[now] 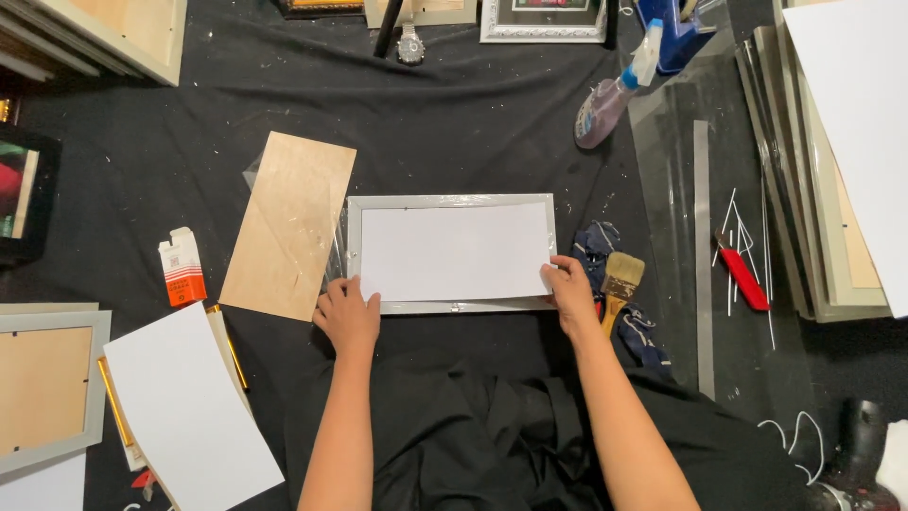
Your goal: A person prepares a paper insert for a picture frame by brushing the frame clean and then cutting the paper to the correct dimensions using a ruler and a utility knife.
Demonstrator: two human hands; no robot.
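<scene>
Under white sheet [454, 251], frame [449, 202] mostly hidden, hands [348, 317] [571, 291] touching.

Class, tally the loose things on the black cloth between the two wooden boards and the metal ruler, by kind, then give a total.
Silver picture frame under both hands: 1
White sheet in that frame: 1
Plywood board: 1
Paintbrush: 1
Spray bottle: 1
Small red-and-white box: 1
Total: 6

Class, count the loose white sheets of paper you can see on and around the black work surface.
3: one in the grey frame under both hands, one lower left, one at the right edge. Others may be hidden.
</scene>
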